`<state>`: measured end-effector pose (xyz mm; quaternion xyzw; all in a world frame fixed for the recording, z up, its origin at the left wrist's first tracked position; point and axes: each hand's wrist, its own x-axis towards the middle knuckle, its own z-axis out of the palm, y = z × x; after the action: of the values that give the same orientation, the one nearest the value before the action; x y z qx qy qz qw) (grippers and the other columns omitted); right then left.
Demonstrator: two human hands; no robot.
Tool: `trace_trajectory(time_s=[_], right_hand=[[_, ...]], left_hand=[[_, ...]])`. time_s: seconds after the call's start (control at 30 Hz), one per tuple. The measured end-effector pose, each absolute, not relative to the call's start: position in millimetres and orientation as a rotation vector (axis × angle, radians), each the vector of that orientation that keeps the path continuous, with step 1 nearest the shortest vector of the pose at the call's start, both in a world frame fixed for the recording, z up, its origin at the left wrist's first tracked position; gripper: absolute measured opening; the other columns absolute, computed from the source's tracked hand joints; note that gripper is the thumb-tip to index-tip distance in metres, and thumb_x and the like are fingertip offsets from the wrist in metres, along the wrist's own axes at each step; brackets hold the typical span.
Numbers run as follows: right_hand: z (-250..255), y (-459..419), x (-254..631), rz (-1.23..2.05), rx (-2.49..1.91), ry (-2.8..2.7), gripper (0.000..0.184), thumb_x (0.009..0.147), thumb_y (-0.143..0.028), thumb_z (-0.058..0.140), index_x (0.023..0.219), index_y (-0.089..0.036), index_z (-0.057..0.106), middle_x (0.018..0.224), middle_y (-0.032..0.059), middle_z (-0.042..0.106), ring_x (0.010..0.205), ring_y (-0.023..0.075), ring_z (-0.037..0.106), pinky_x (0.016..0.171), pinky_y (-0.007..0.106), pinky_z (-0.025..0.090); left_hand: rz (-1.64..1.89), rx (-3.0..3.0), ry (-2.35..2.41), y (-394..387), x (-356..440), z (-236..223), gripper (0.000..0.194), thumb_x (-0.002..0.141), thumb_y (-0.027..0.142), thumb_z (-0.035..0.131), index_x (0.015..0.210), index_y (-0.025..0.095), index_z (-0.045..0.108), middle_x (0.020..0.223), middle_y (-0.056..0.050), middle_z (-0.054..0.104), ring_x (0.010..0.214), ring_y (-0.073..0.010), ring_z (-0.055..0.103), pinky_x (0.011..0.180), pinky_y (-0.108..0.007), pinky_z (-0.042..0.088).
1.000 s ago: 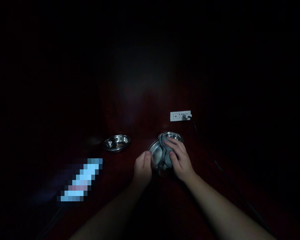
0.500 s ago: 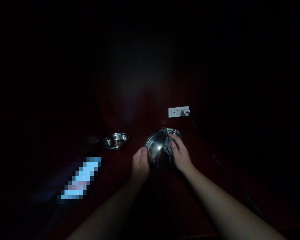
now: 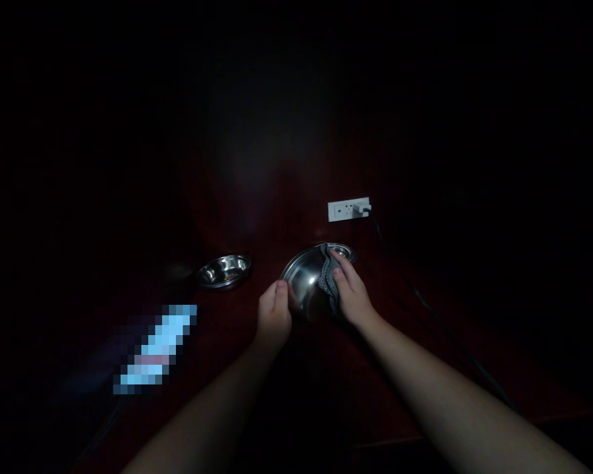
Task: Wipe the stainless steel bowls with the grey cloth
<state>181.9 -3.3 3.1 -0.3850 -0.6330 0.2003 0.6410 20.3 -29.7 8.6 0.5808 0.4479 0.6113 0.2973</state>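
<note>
A shiny steel bowl (image 3: 304, 280) is held tilted on its side, its rounded outside toward me. My left hand (image 3: 274, 313) grips its left rim, thumb on the outside and fingers hidden behind. A grey patterned cloth (image 3: 329, 280) lies against the bowl's right side. My right hand (image 3: 352, 289) is closed on the cloth and presses it to the metal. Just behind the held bowl shows the rim of another steel dish (image 3: 346, 251), mostly covered.
At the left stands a steel bowl (image 3: 225, 271) with small coloured bits inside. Nearer lies a bright pixelated screen (image 3: 155, 349). A white wall socket (image 3: 348, 209) holds a plug whose dark cable (image 3: 445, 326) runs down to the right across the dark red tabletop (image 3: 375, 395). Surroundings are very dark.
The whole view has shifted slightly, so things sit a little higher and further left. Both hands keep their holds on the bowl and the cloth, with little other movement visible.
</note>
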Motion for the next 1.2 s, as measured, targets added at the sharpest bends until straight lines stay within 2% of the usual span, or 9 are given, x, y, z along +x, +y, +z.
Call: trace_trajectory(time_s=[0.13,0.4,0.6,0.9,1.2], right_hand=[[3,-3,182,0.519,-0.879,-1.429,0.054,0.088,-0.048,0.039,0.131,-0.016,0.045,0.137,0.0093,0.046,0.128,0.0218,0.041,0.110,0.039,0.025],[4,-4,182,0.588,-0.881,-1.397,0.055,0.085,-0.050,0.043,0.131,-0.021,0.045,0.136,0.0071,0.048,0.127,0.0232,0.042,0.110,0.042,0.026],[0,-1,184,0.580,-0.871,-1.432,0.055,0.086,-0.051,0.042,0.133,-0.023,0.043,0.138,0.0053,0.046,0.128,0.0230,0.041,0.108,0.042,0.029],[-1,2,191,0.501,-0.826,-1.520,0.055,0.086,-0.051,0.042,0.133,-0.021,0.040,0.141,0.0070,0.041,0.132,0.0214,0.034,0.111,0.041,0.023],[-6,5,192,0.541,-0.785,-1.529,0.055,0.085,-0.050,0.045,0.132,-0.022,0.041,0.138,0.0074,0.043,0.129,0.0228,0.039,0.110,0.044,0.024]], left_hand=[[1.631,1.550,1.189,-31,21,11,0.036,0.088,0.040,0.037,0.064,0.017,0.048,0.061,0.001,0.049,0.057,-0.0112,0.044,0.054,-0.022,0.035],[1.642,1.591,1.194,-31,20,10,0.035,0.089,0.039,0.038,0.062,0.017,0.046,0.059,0.003,0.046,0.056,-0.0106,0.040,0.052,-0.021,0.033],[1.623,1.586,1.118,-32,19,10,0.033,0.086,0.042,0.043,0.067,0.016,0.053,0.063,0.001,0.052,0.057,-0.0114,0.045,0.052,-0.021,0.036],[1.657,1.568,1.128,-31,19,9,0.031,0.085,0.041,0.046,0.067,0.016,0.054,0.061,0.002,0.052,0.056,-0.0113,0.045,0.053,-0.022,0.036],[1.658,1.557,1.106,-32,22,10,0.030,0.084,0.039,0.046,0.067,0.016,0.053,0.059,0.002,0.050,0.055,-0.0112,0.044,0.053,-0.022,0.035]])
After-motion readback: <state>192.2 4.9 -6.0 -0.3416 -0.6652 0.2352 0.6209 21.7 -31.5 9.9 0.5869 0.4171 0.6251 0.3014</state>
